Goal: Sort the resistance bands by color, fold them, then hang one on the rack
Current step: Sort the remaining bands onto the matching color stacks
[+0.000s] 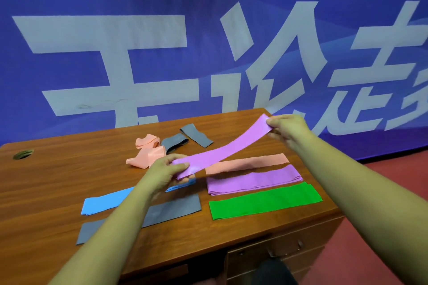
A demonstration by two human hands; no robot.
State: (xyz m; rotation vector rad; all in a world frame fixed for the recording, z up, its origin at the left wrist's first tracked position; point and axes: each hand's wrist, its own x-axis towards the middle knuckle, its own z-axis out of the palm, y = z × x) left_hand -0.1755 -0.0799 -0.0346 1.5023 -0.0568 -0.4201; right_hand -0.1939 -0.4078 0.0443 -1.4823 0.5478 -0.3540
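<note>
In the head view, we are holding a purple band stretched out in the air. Our left hand is clamping its near end between thumb and fingers, and our right hand is pinching its far end. Under the span between our fingers, a folded peach band, a folded purple band and a green band are lying side by side on the desk. A blue band and a grey band are lying beneath our left forearm. Just beyond our left fingers, a loose peach band is sitting crumpled.
</note>
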